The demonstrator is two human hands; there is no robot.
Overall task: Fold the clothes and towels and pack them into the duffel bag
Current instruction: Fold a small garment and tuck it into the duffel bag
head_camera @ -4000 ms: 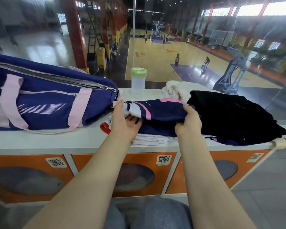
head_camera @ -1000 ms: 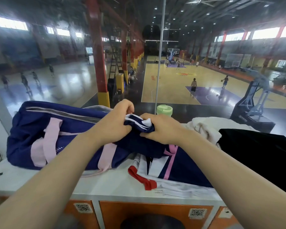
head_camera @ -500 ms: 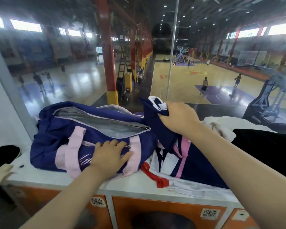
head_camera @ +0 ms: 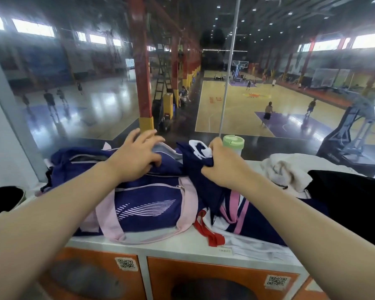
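Right now the right hand [head_camera: 223, 167] grips the bunched navy jersey [head_camera: 206, 182] beside the duffel bag [head_camera: 143, 204]; left hand [head_camera: 136, 154], fingers spread, tugs its opening. Risk — unfolded fabric snags the zip, or drags the pile off the ledge.

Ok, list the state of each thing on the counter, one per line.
duffel bag: unzipped, top held open by left hand
navy garment: bunched, gripped by right hand, not yet in the bag
white towel: crumpled, unfolded
black garment: heaped, unfolded
green-lidded bottle: upright, lid on
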